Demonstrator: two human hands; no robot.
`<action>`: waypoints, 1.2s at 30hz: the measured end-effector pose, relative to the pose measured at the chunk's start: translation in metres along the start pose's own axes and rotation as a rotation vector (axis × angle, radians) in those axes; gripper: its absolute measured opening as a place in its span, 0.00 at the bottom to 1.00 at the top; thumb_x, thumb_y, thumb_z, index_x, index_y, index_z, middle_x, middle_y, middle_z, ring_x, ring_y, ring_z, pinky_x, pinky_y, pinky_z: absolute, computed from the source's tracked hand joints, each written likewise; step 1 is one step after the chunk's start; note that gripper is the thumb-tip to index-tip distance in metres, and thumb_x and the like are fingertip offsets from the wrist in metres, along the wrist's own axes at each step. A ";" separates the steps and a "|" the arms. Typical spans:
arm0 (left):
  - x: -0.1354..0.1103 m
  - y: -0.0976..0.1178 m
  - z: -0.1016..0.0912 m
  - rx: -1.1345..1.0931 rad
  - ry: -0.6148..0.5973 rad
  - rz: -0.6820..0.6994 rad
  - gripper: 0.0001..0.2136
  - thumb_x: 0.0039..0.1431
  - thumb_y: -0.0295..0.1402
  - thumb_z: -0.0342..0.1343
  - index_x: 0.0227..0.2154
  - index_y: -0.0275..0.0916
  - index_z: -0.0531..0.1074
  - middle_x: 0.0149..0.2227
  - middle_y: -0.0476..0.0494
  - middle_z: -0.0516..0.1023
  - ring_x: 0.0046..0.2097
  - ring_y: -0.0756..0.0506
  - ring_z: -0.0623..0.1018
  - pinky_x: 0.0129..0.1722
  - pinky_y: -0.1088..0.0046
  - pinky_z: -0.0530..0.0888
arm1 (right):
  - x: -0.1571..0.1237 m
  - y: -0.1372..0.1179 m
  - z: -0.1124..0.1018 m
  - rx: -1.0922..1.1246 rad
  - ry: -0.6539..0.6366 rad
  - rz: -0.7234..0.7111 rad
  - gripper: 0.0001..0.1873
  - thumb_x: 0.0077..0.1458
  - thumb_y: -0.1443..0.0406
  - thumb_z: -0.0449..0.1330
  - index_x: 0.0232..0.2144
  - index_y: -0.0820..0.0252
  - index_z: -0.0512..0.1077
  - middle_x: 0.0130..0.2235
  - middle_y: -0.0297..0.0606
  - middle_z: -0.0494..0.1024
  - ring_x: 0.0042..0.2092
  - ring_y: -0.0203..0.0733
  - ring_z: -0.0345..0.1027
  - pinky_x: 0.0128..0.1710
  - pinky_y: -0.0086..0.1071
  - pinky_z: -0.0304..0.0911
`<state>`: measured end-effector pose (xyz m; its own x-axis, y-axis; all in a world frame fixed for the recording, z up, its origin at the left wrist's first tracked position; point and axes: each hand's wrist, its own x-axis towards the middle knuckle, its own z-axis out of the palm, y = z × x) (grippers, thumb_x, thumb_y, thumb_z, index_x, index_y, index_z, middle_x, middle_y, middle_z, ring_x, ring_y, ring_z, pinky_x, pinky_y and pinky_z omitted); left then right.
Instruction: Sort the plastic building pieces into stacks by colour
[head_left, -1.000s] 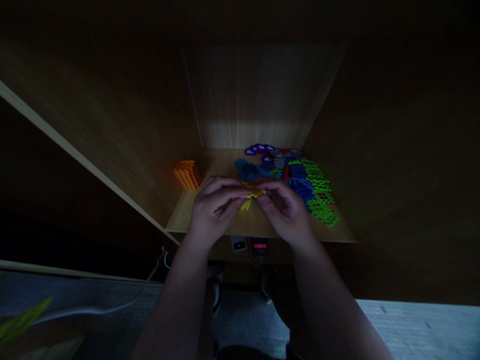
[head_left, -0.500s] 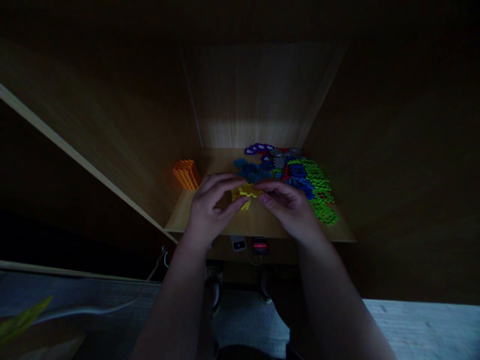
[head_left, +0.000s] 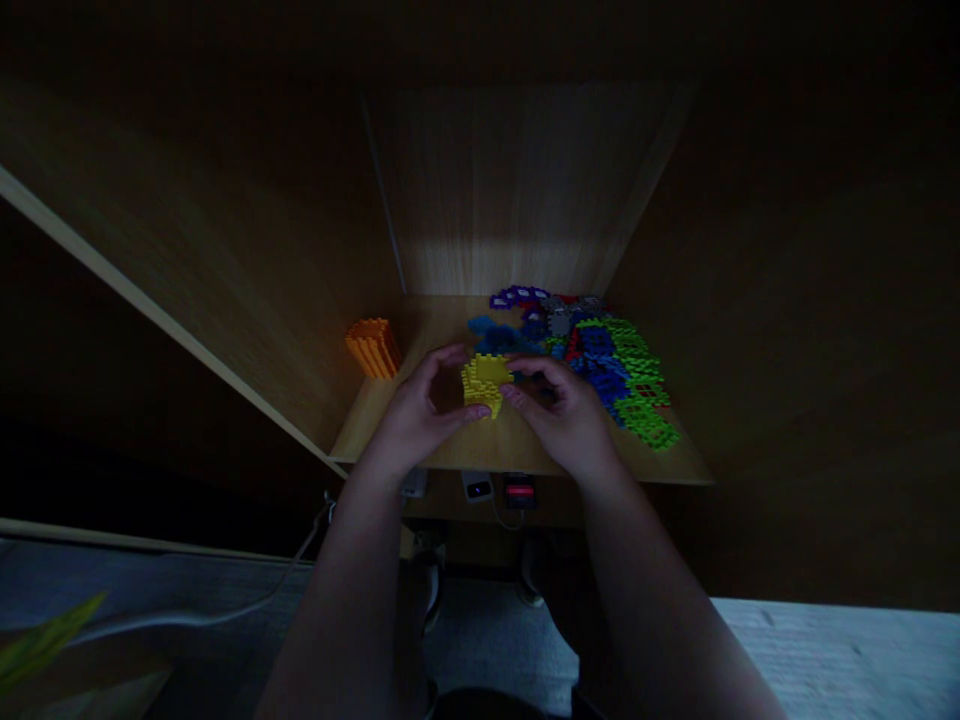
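Note:
Both my hands hold a small yellow assembly of interlocking plastic tiles above the front of a wooden desk. My left hand pinches its left side with thumb and fingers. My right hand grips its right side. Just behind and to the right lies a loose pile of blue, purple, grey, red and green tiles. The scene is dim.
An orange tile block stands at the desk's left side by a wooden wall panel. A back panel closes the far side. Under the desk edge sit small devices with lit displays. A cable runs over the floor.
The yellow assembly has turned from nearly flat to upright, its broad face now toward me. Both hands shifted slightly left with it, fingers re-gripping its sides.

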<state>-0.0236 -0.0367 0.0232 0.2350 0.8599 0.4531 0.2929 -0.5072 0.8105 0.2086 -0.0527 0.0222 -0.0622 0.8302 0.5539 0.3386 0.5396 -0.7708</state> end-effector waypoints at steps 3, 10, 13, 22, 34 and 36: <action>0.000 -0.002 0.001 -0.050 -0.001 -0.008 0.37 0.56 0.45 0.76 0.65 0.44 0.69 0.63 0.36 0.78 0.66 0.36 0.77 0.68 0.53 0.72 | 0.000 0.000 0.001 -0.018 -0.003 -0.008 0.11 0.66 0.56 0.69 0.49 0.45 0.79 0.58 0.35 0.84 0.59 0.50 0.78 0.63 0.50 0.70; 0.002 -0.007 0.002 -0.095 -0.026 -0.028 0.35 0.58 0.44 0.74 0.65 0.45 0.69 0.62 0.36 0.78 0.64 0.36 0.78 0.67 0.51 0.72 | 0.000 0.003 0.004 -0.046 -0.020 0.004 0.13 0.66 0.55 0.68 0.52 0.45 0.78 0.59 0.36 0.83 0.60 0.51 0.77 0.63 0.51 0.70; 0.002 -0.007 0.002 -0.094 -0.026 -0.031 0.33 0.59 0.44 0.73 0.65 0.45 0.69 0.62 0.36 0.78 0.64 0.36 0.78 0.67 0.51 0.72 | 0.001 0.003 0.004 -0.058 -0.027 0.011 0.14 0.66 0.55 0.68 0.52 0.45 0.78 0.59 0.36 0.83 0.60 0.51 0.77 0.63 0.51 0.70; 0.002 -0.009 0.001 -0.082 -0.033 -0.013 0.31 0.61 0.42 0.72 0.65 0.45 0.69 0.62 0.36 0.79 0.64 0.37 0.79 0.67 0.51 0.72 | 0.002 0.002 0.004 -0.105 -0.064 0.016 0.14 0.67 0.54 0.67 0.53 0.46 0.78 0.58 0.37 0.84 0.58 0.51 0.78 0.61 0.50 0.71; 0.002 -0.006 0.000 -0.057 -0.041 -0.014 0.30 0.62 0.43 0.71 0.64 0.45 0.70 0.62 0.37 0.79 0.63 0.37 0.79 0.66 0.53 0.73 | 0.003 0.003 0.004 -0.084 -0.093 0.027 0.15 0.67 0.53 0.66 0.53 0.46 0.78 0.57 0.37 0.84 0.57 0.52 0.79 0.57 0.49 0.72; 0.002 -0.005 0.000 -0.054 -0.037 -0.010 0.30 0.61 0.42 0.71 0.64 0.45 0.71 0.62 0.37 0.79 0.64 0.37 0.78 0.66 0.53 0.74 | 0.003 0.003 0.005 -0.078 -0.100 0.027 0.15 0.67 0.53 0.66 0.54 0.46 0.78 0.57 0.37 0.84 0.57 0.52 0.79 0.58 0.49 0.72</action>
<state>-0.0247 -0.0318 0.0200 0.2670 0.8618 0.4312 0.2454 -0.4935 0.8344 0.2053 -0.0476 0.0199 -0.1437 0.8564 0.4960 0.4128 0.5073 -0.7564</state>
